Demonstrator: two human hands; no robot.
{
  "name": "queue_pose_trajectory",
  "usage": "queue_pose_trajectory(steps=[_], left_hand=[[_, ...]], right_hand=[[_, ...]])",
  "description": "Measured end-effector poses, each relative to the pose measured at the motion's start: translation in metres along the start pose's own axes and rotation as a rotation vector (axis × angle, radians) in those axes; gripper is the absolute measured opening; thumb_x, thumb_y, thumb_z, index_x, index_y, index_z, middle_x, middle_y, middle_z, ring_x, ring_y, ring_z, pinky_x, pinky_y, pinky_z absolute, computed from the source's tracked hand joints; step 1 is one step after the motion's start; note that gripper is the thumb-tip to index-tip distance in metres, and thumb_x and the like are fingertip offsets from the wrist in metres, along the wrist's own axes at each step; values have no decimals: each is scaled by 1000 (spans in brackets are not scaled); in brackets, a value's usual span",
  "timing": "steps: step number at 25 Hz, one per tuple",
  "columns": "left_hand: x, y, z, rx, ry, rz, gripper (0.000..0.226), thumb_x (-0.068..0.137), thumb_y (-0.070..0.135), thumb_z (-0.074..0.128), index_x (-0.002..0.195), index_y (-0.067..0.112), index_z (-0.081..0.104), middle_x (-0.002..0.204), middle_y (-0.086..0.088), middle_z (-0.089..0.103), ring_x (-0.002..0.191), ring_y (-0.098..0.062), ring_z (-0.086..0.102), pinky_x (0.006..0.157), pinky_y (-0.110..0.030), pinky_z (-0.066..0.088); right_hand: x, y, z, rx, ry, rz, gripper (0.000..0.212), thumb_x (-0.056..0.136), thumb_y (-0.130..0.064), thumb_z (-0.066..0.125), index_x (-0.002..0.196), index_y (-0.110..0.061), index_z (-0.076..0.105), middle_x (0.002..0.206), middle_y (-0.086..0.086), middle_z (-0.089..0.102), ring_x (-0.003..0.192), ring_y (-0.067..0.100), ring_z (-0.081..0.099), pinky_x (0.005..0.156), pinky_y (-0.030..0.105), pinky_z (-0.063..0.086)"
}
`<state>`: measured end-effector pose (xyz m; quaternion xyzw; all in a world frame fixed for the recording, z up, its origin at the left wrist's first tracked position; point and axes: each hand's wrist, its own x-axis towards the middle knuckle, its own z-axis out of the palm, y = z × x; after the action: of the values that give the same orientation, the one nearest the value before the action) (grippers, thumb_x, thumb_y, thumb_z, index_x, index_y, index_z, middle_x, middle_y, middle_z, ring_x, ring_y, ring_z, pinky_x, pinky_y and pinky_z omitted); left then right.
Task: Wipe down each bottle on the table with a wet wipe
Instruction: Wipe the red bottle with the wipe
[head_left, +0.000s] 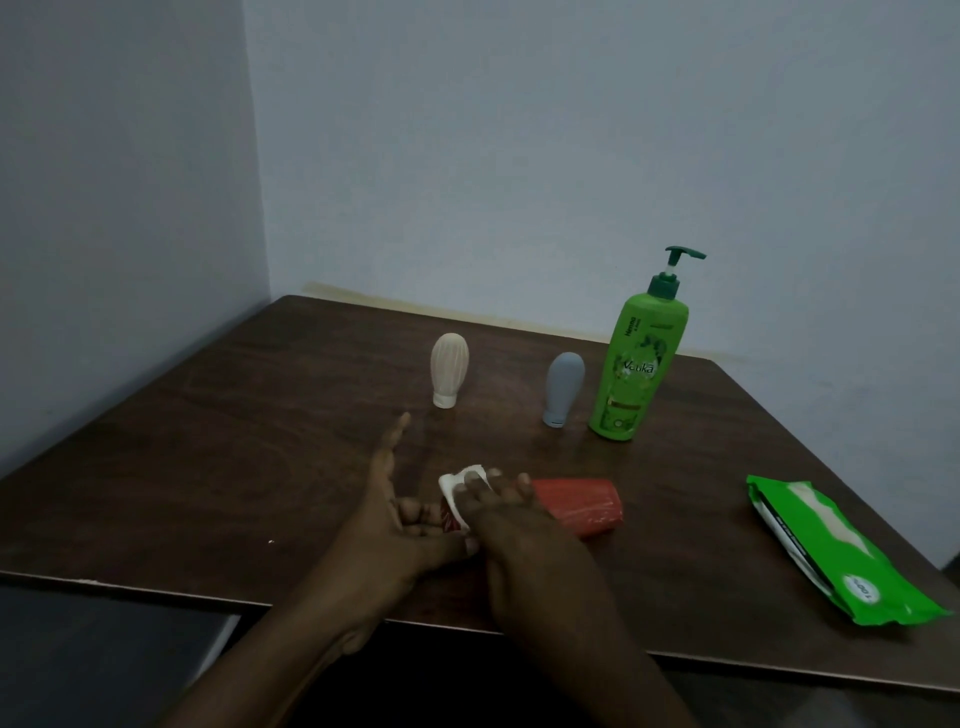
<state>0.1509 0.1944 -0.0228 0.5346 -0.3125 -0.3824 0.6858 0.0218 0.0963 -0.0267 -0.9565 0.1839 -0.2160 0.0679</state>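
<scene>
A dark wooden table (208, 441) stands pushed into a corner of pale blue walls (519, 156).

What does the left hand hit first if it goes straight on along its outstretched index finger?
Likely the cream ribbed bottle: the left hand points its index finger across bare table toward it. The line runs slightly left of the bottle, so it may graze it; depth is unclear.
</scene>
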Motion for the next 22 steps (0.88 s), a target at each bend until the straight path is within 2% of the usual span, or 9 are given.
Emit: queue_pose_trajectory(steps=[3, 6, 8, 10, 13, 15, 19, 21, 22], left_hand=[[-1, 1, 0, -3, 7, -10, 127, 71, -24, 75, 145, 63, 18, 96, -33, 73, 89, -41, 74, 81, -48, 61], [1, -2, -1, 26, 16, -6, 127, 70, -22, 77, 144, 64, 18, 93, -31, 74, 82, -34, 73, 82, -46, 61], [1, -4, -2, 44, 20, -2, 130, 69, -18, 80, 144, 66, 17, 95, -32, 73, 84, -36, 71, 89, -52, 59], [2, -3, -2, 48, 21, -5, 129, 70, -18, 80, 144, 67, 17, 96, -31, 73, 86, -38, 72, 91, -56, 57], [0, 1, 0, -1, -11, -23, 128, 73, -22, 75, 144, 65, 15, 96, -29, 76, 91, -41, 75, 89, -54, 59], [-1, 2, 0, -7, -13, -22, 126, 73, -23, 73, 144, 64, 16, 94, -27, 76, 89, -38, 76, 84, -49, 61], [3, -3, -2, -4, 23, -23, 129, 71, -21, 76, 146, 66, 15, 90, -29, 75, 81, -35, 74, 82, -48, 61], [5, -6, -2, -17, 34, -26, 130, 70, -20, 77, 143, 69, 17, 94, -31, 73, 84, -37, 73, 87, -55, 59], [6, -7, -3, -13, 41, -26, 130, 70, -20, 78, 142, 71, 18, 95, -31, 74, 86, -38, 73, 89, -57, 58]], right_hand=[[1, 26, -15, 34, 13, 81, 60, 88, -13, 35, 144, -29, 47, 150, -8, 45, 141, 6, 37, 121, 20, 11], [-10, 73, -37, -58, 107, 295, 58, 87, -5, 55, 137, -34, 54, 140, -4, 58, 130, 15, 54, 115, 35, 37], [-13, 76, -39, -67, 133, 342, 58, 84, 0, 59, 134, -31, 58, 135, -1, 63, 124, 20, 59, 110, 39, 42], [-9, 56, -26, -30, 133, 269, 57, 84, -3, 54, 135, -28, 57, 138, -1, 59, 130, 18, 54, 116, 38, 35], [-10, 10, -4, -23, 49, 25, 56, 85, -12, 39, 138, -21, 54, 145, -2, 53, 137, 13, 44, 120, 28, 19], [-8, 17, -12, -9, 29, -43, 55, 85, -12, 41, 137, -21, 56, 143, -2, 55, 135, 11, 47, 119, 33, 23], [-19, 83, -42, -57, 82, 246, 49, 87, -12, 59, 132, -32, 60, 135, -6, 62, 122, 17, 61, 106, 31, 43], [-22, 87, -45, -100, 128, 359, 48, 88, -12, 59, 133, -31, 60, 134, -3, 63, 119, 22, 63, 103, 32, 45], [-20, 76, -39, -106, 134, 362, 49, 88, -12, 55, 135, -28, 58, 137, 0, 61, 124, 25, 60, 106, 35, 43]])
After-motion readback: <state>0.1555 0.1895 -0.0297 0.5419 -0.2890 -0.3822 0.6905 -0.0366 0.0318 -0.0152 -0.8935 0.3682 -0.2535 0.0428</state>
